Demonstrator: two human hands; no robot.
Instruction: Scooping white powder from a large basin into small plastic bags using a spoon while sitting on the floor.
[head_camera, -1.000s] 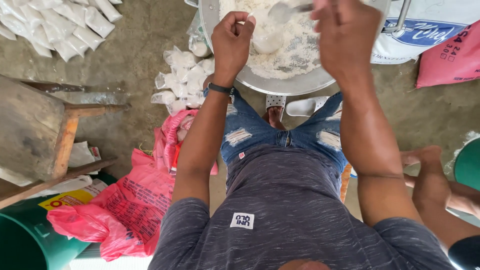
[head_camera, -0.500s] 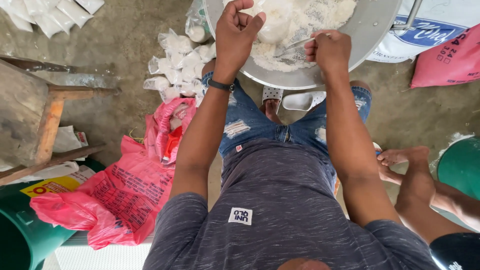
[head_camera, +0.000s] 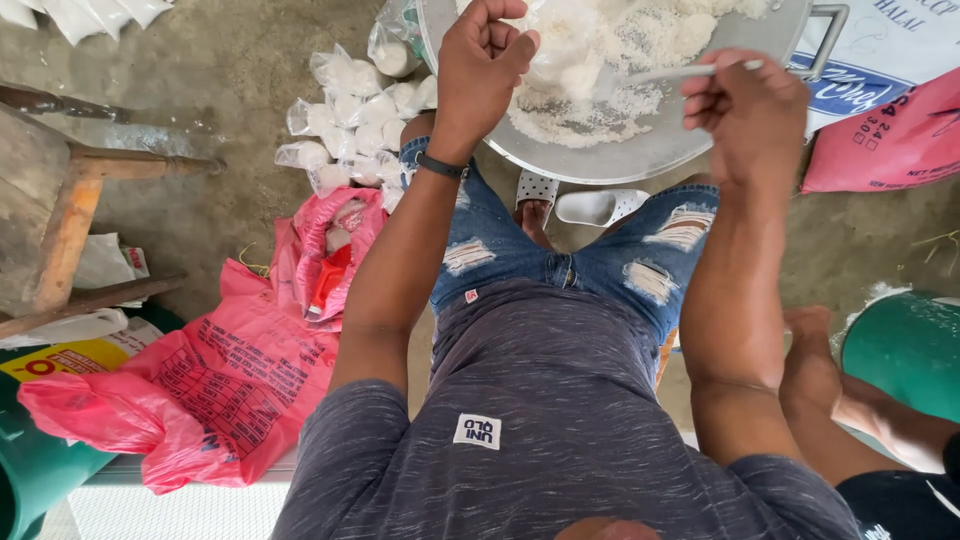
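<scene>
White grainy mass (head_camera: 610, 60) heaped in a wide metal basin (head_camera: 640, 160) at the top centre of the frame, propped over the knees. Left hand (head_camera: 485, 60) closed in a pinch around a small clear bag, mouth held up over the pile; right hand (head_camera: 745, 110) clenched on the handle of a metal spoon (head_camera: 670, 72), bowl of it dug into the white heap. Already-filled little bags (head_camera: 350, 110) piled on the concrete floor at upper left, just beside the basin's edge. Pink plastic sacks (head_camera: 230, 370) slumped at lower left, wooden stool (head_camera: 60, 200) at the left edge, green tub (head_camera: 905, 350) at lower right with another person's bare foot (head_camera: 810, 360) near it.

Likely trouble from here — a spoonful missing the narrow bag mouth and scattering grains back over the rim or down onto the jeans (head_camera: 560, 260). Also a risk of the basin tipping off the knees, perched as it is, if pressed hard on the near side — contents then onto the floor.
</scene>
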